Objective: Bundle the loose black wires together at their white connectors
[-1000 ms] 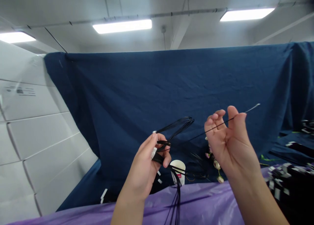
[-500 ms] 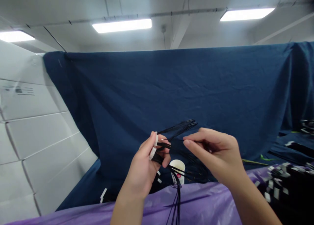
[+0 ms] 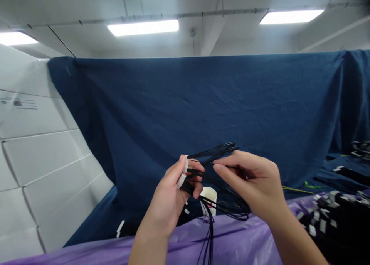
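Ceiling (image 3: 156, 2): pale, with bright lamps (image 3: 144, 27).
Blue cloth (image 3: 202, 103): hung across the back.
White boxes (image 3: 54, 157): stacked at left.
Worktop (image 3: 89, 222): blue-covered, purple sheet (image 3: 231, 238) along the near side.
Left hand (image 3: 172, 191): fingers closed around white connectors (image 3: 181, 181) and black wires (image 3: 211, 226), above the worktop.
Right hand (image 3: 254, 184): fingers pinched narrow on one wire.

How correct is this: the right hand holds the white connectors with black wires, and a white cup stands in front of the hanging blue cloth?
Only the hand is wrong: the left hand holds the white connectors with black wires, as the head view shows.
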Available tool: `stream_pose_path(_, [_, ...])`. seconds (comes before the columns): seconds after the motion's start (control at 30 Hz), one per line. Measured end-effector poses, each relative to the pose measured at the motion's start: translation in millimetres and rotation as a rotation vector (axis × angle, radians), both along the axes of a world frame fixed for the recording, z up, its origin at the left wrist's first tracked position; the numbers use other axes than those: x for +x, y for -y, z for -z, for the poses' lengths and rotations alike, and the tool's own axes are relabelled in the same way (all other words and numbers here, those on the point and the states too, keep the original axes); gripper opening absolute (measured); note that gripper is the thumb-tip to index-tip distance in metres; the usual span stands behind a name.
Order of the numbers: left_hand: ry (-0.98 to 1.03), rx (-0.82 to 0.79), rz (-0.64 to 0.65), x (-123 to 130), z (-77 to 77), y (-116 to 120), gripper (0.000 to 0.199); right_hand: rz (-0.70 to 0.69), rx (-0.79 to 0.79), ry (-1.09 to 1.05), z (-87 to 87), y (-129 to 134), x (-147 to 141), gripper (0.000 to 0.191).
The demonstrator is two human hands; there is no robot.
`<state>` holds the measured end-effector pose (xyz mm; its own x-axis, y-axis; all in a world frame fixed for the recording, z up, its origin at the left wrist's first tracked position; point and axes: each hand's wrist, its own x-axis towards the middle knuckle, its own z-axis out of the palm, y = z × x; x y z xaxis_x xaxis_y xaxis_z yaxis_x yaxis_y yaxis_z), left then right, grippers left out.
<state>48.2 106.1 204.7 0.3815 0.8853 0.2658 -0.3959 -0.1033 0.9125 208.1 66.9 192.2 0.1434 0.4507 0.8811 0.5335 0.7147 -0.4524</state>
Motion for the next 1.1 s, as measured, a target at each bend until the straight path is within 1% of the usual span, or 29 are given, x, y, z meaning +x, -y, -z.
stream_pose_path(0.13, [-0.007,0.010,0.009,0.1,0.5,0.5,0.037,0.023,0.011,0.043,-1.0,0.4,0.4,0.008])
stream_pose_path(0.33, [-0.012,0.015,0.012,1.9,1.5,-1.0,0.036,0.103,0.154,0.199,0.7,-3.6,3.4,0.007])
stream_pose_path(0.5, [-0.037,0.023,0.044,2.8,3.1,-5.4,0.038,0.067,0.253,0.253,3.7,-5.2,4.0,0.012])
stream_pose_path(0.63, [-0.057,0.049,0.053,3.8,3.3,-4.6,0.038,0.081,0.245,0.275,4.9,-8.0,3.5,0.012])
stream_pose_path(0.8, [-0.064,0.053,0.082,5.5,4.1,-1.6,0.032,0.042,0.300,0.259,7.5,-14.9,1.9,0.009])
stream_pose_path(0.97, [-0.073,0.045,0.073,6.2,4.6,-2.3,0.030,0.067,0.221,0.252,9.2,-14.7,-0.8,0.008])
stream_pose_path(1.1, [-0.056,0.017,0.084,7.9,7.0,-2.4,0.028,0.097,0.208,0.273,10.4,-12.6,-2.6,0.009])
